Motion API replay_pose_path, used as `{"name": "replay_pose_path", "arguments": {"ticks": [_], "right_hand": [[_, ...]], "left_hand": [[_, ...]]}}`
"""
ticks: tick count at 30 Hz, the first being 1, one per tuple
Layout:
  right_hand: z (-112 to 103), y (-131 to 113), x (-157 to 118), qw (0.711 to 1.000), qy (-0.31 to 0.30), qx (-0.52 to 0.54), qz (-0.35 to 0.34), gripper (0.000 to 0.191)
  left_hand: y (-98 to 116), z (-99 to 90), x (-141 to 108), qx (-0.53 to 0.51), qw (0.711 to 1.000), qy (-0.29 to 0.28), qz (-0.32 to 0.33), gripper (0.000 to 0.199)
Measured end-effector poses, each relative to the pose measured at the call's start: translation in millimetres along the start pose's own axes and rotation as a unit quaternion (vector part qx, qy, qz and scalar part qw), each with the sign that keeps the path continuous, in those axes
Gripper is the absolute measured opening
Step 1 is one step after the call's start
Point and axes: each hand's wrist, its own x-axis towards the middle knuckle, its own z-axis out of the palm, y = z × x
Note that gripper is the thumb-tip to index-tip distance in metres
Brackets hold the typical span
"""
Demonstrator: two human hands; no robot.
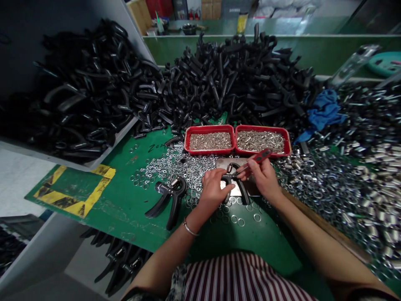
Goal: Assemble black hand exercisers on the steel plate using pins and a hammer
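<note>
- left hand [214, 190] clenched on black hand grip exerciser [243, 193], which sits at bench centre on steel plate [224, 164]
- right hand [261, 177] pinching red-handled tool [260, 156], tip just beside exerciser's head
- second exerciser [169, 200] at 9 o'clock on green bench [125, 221]
- steel washers [159, 175] at 10 o'clock
- two red trays [209, 128] of small metal parts at 12 o'clock

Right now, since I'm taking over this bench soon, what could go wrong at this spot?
The tip of the red-handled tool in the right hand points toward the black hand grip held by the left hand, so a slip might jab those fingers. The loose metal washers beside the metal plate could also get knocked around and scattered further.
</note>
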Motion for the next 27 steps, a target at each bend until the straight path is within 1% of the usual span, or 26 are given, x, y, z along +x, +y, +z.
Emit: {"name": "replay_pose_path", "arguments": {"ticks": [2, 3, 4, 5, 6, 7, 9, 10, 11, 12, 13, 14, 15, 16, 17, 18, 19, 21, 23, 25, 27], "right_hand": [[-0.6, -0.2, -5.9, 0.999, 0.002, -0.038, -0.003, 0.033], [-4.6, -2.5, -6.7, 0.998, 0.006, -0.065, -0.004, 0.031], [-12.2, -6.2, -6.3, 0.994, 0.015, -0.112, -0.008, 0.031], [-24.0, -11.0, -5.1, 0.983, 0.022, -0.181, -0.014, 0.032], [-40.1, -16.5, -3.2, 0.962, 0.023, -0.270, -0.018, 0.033], [-59.6, -22.3, -1.2, 0.928, 0.020, -0.371, -0.022, 0.035], [-103.8, -33.5, 3.1, 0.840, -0.038, -0.541, -0.019, 0.039], [-124.7, -38.5, 5.3, 0.807, -0.070, -0.586, -0.030, 0.041], [-142.0, -43.1, 7.9, 0.786, -0.094, -0.609, -0.060, 0.043], [-153.9, -47.1, 11.2, 0.771, -0.099, -0.621, -0.098, 0.045], [-159.0, -50.5, 15.5, 0.764, -0.093, -0.623, -0.143, 0.046], [-156.7, -53.3, 20.9, 0.760, -0.084, -0.617, -0.186, 0.046], [-147.2, -55.6, 27.5, 0.759, -0.079, -0.609, -0.219, 0.043], [-131.5, -57.3, 35.4, 0.758, -0.084, -0.599, -0.242, 0.038], [-111.1, -58.7, 44.5, 0.760, -0.107, -0.588, -0.255, 0.032], [-87.8, -59.8, 54.6, 0.755, -0.131, -0.587, -0.262, 0.028], [-63.6, -60.7, 65.6, 0.743, -0.147, -0.596, -0.265, 0.026], [-18.7, -61.9, 88.9, 0.715, -0.157, -0.629, -0.264, 0.024], [15.2, -61.4, 111.4, 0.678, -0.185, -0.663, -0.256, 0.024], [35.8, -58.1, 130.0, 0.657, -0.214, -0.679, -0.250, 0.021], [45.0, -52.7, 142.9, 0.653, -0.228, -0.679, -0.248, 0.015]], "left_hand": [[1.7, 1.4, -2.4, 0.018, 1.000, -0.005, 0.003, 0.047], [4.0, 0.5, -5.3, 0.033, 0.999, -0.005, 0.009, 0.048], [7.3, -2.5, -9.0, 0.053, 0.998, -0.002, 0.020, 0.052], [11.5, -8.0, -12.9, 0.075, 0.997, 0.003, 0.037, 0.056], [16.0, -16.3, -16.1, 0.094, 0.994, 0.007, 0.059, 0.058], [20.2, -27.2, -17.5, 0.109, 0.990, 0.009, 0.085, 0.057], [25.1, -54.4, -10.6, 0.126, 0.983, -0.002, 0.131, 0.043], [24.7, -68.6, -0.8, 0.134, 0.980, -0.012, 0.145, 0.033], [22.2, -81.8, 13.5, 0.150, 0.977, -0.021, 0.151, 0.027], [17.7, -92.9, 31.7, 0.176, 0.973, -0.026, 0.150, 0.025], [11.9, -101.3, 52.8, 0.215, 0.965, -0.027, 0.147, 0.024], [5.3, -106.6, 75.2, 0.259, 0.955, -0.032, 0.141, 0.024], [-1.2, -109.0, 97.3, 0.301, 0.944, -0.046, 0.129, 0.024], [-7.1, -108.8, 117.4, 0.338, 0.933, -0.064, 0.109, 0.024], [-11.9, -106.9, 134.1, 0.366, 0.922, -0.084, 0.091, 0.023], [-15.5, -103.9, 146.5, 0.381, 0.916, -0.094, 0.080, 0.021], [-18.0, -100.7, 154.3, 0.390, 0.912, -0.099, 0.073, 0.019], [-20.8, -95.2, 157.4, 0.396, 0.911, -0.092, 0.075, 0.018], [-22.9, -92.3, 149.9, 0.399, 0.910, -0.077, 0.079, 0.021], [-25.4, -91.2, 140.7, 0.399, 0.912, -0.060, 0.078, 0.024], [-28.8, -91.0, 135.9, 0.395, 0.914, -0.045, 0.075, 0.027]]}}
